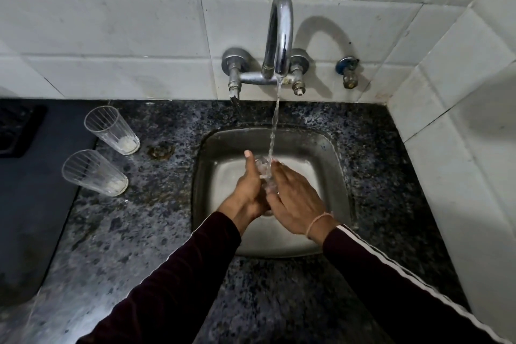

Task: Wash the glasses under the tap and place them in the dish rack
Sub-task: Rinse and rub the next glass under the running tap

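Over the steel sink [329, 148], a clear glass [264, 169] sits between both my hands under the running stream from the chrome tap [280, 33]. My left hand [248, 187] grips it from the left, thumb up along its side. My right hand [293, 198] lies against its right side with fingers fairly straight, and most of the glass is hidden between the hands. Two more ribbed glasses stand upright on the counter to the left, a far glass [111, 130] and a near glass [93, 172], each with white residue at the bottom.
Dark speckled granite counter [156, 232] surrounds the sink. A dark mat or tray [36, 190] lies at the far left, with a black grid-like object [16, 131] behind it. White tiled walls rise at the back and right. A small valve [349, 72] sticks out right of the tap.
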